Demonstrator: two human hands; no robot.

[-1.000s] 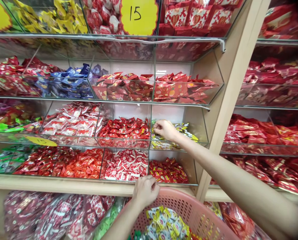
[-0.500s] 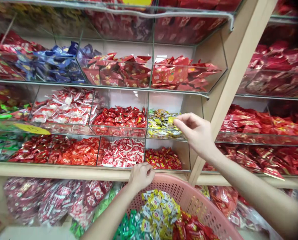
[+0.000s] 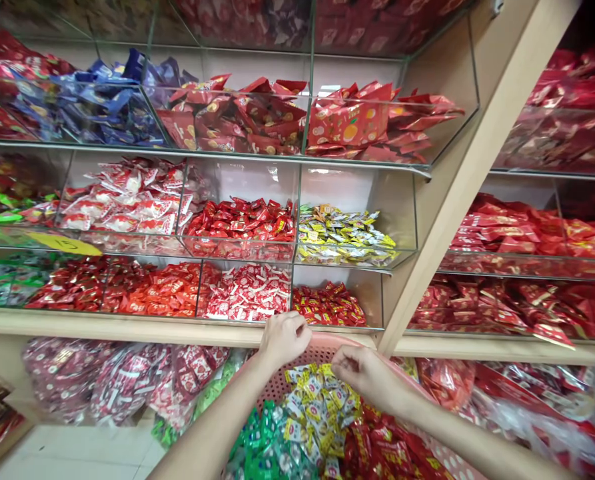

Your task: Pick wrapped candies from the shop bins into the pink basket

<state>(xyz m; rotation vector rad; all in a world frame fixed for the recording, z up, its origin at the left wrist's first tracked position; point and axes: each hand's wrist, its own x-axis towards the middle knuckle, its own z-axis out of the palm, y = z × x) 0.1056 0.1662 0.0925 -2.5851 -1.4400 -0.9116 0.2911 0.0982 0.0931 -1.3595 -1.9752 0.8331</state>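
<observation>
A pink perforated plastic basket stands against the lower shelf edge. My left hand is closed at its far rim, fingers curled over it. Over the basket hovers my right hand, its fingertips pinched together; whether a candy is between them is hidden. Just below it lie yellow-and-white wrapped candies. Green wrapped candies fill the basket's left part and red wrapped candies its right part. Matching yellow-and-white candies lie in a clear bin on the middle shelf.
Clear-fronted bins hold red candies, red-and-white candies and blue packets. A slanting wooden upright divides the shelves. Bulging plastic bags sit under the wooden ledge. A yellow price tag hangs left.
My right hand has come down from the yellow-and-white candy bin, where it pinched a yellow-wrapped candy, to above the basket. My left hand has stayed at the rim. The view has shifted slightly.
</observation>
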